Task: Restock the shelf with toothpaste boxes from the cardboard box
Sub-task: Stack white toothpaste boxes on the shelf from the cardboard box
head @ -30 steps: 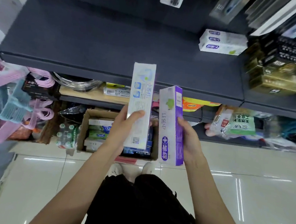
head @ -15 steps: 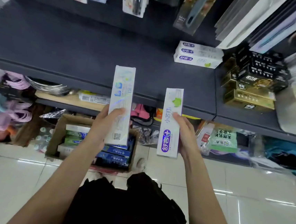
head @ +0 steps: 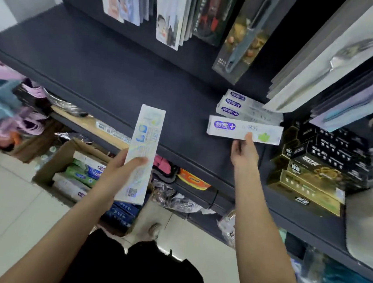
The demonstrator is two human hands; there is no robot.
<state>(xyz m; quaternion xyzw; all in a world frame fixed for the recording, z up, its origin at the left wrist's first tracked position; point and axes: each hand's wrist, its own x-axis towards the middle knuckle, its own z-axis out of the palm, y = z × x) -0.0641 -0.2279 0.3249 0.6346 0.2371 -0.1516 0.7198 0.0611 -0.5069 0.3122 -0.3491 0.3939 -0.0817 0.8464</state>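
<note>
A white toothpaste box with a purple logo [head: 244, 131] is held flat and sideways over the dark shelf [head: 110, 70], just in front of the stack of matching boxes [head: 248, 108] already lying there. It is pinched along its near edge by the right hand [head: 243, 151], fingers closed on the carton from below. A second, pale blue box [head: 141, 157] is kept upright and out past the shelf lip, clamped in the left hand [head: 121, 173] with the thumb across its front.

Down on the floor, the cardboard box [head: 69, 166] is seen open, more cartons packed inside, so plenty of stock is judged to be left.

Now the risks. The grip on the purple box is a thin one, at one edge only; if it is released early, the carton could be tipped off line or nudged into the stack, and that stack could be pushed askew. To the right, the black and gold boxes [head: 319, 172] are set close, so a wide swing could see them knocked. The blue box is held low on its length, and a slackened hold could let it be dropped toward the floor.
</note>
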